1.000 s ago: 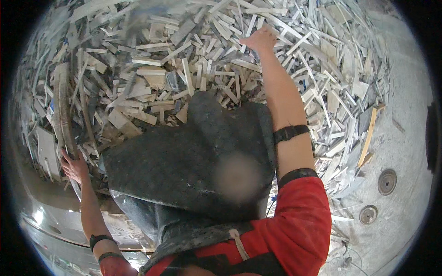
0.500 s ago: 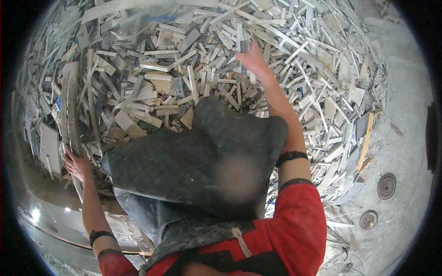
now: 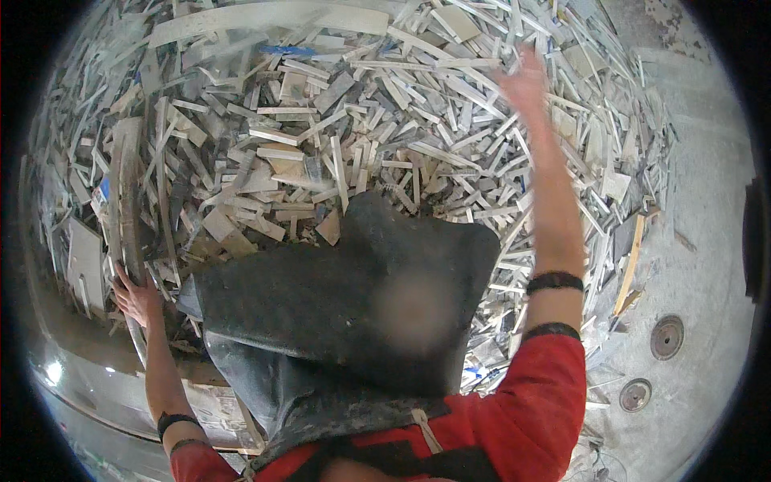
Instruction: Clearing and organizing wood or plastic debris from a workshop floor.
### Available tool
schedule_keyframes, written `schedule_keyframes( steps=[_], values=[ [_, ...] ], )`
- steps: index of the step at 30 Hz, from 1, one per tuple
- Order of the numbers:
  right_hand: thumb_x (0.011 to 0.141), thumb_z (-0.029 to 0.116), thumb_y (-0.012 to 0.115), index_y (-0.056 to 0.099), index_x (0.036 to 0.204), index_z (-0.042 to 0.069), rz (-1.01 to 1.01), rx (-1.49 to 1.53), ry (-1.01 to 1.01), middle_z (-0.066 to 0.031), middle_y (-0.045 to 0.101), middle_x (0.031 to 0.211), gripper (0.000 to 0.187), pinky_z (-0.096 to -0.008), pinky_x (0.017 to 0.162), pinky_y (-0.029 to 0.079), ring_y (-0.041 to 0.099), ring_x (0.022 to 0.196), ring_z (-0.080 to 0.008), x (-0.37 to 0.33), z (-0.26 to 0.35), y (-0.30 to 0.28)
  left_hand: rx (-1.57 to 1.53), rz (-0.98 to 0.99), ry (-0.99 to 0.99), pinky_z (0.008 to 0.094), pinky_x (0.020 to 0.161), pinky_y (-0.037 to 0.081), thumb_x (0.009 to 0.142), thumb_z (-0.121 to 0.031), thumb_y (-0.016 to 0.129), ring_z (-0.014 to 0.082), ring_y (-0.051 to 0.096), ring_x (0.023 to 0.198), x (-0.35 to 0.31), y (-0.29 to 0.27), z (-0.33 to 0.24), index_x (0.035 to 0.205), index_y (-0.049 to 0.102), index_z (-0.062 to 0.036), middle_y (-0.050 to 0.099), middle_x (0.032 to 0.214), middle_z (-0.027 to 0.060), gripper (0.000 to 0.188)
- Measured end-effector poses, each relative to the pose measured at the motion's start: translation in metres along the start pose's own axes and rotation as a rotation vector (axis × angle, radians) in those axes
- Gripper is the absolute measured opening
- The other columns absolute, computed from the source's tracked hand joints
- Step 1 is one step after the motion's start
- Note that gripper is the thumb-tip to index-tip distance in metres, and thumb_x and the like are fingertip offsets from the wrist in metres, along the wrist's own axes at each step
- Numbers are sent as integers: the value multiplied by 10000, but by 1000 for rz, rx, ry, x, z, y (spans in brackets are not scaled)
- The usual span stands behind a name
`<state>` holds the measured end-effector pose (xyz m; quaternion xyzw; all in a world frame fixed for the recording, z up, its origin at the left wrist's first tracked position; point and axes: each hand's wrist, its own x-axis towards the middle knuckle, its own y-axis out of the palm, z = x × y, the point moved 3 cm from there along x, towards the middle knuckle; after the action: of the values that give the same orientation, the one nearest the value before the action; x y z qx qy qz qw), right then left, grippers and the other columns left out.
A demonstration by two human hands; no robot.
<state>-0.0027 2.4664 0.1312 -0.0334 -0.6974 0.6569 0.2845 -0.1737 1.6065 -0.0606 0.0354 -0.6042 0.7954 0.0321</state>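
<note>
The head view shows the right hand (image 3: 526,80) lifted higher and a touch nearer than half a second ago, when it sat low among the far scraps; it is now raised over the heap (image 3: 385,153) with fingers spread, blurred, and nothing visible in them (so the reach seems to have come away empty, or whatever it had has already left it). The left hand (image 3: 136,297) has barely shifted: it rests at the near left edge of the heap, fingers curled against the long curved strip (image 3: 124,201) that runs up the left side, though whether it truly clamps the strip I cannot tell. That makes the left hand look like the steadying one and the right the working one.

The heap itself is a dense tangle of thin offcuts, mostly pale grey and off-white strips and small flat rectangles, straight-edged, dusty, lying crossed at every angle, with a few tan wooden pieces and one blue sliver far left. A dark, coarse, stiff-looking sheet (image 3: 337,305) hangs over the person's front, near centre. To the right, bare concrete floor (image 3: 699,241) with two round metal discs (image 3: 666,337).
</note>
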Motion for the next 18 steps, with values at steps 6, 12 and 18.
schedule_keyframes(
  steps=[6,12,18],
  values=[
    [772,245,688,473,1345,72,232,-362,-110,-185,506,1365,636,-439,1100,359,469,1287,-349,-7,44,124,-37,-11,-5,509,1111,315,859,-500,654,338,399,1331,1,8,-4,1546,230,-316,388,1465,136,828],
    [822,142,564,601,1077,56,484,-494,-176,-163,657,1118,271,-498,937,458,613,1065,-362,-1,59,113,-35,-37,23,517,1107,321,846,-467,664,344,410,1324,-1,-3,-8,1540,247,-306,401,1458,145,826],
    [789,116,577,643,836,57,448,24,-686,-130,652,790,100,-419,658,553,674,793,-303,-72,222,51,-88,-24,45,512,1121,305,861,-466,651,363,411,1318,0,-2,-12,1538,243,-313,388,1467,161,806]
  ],
)
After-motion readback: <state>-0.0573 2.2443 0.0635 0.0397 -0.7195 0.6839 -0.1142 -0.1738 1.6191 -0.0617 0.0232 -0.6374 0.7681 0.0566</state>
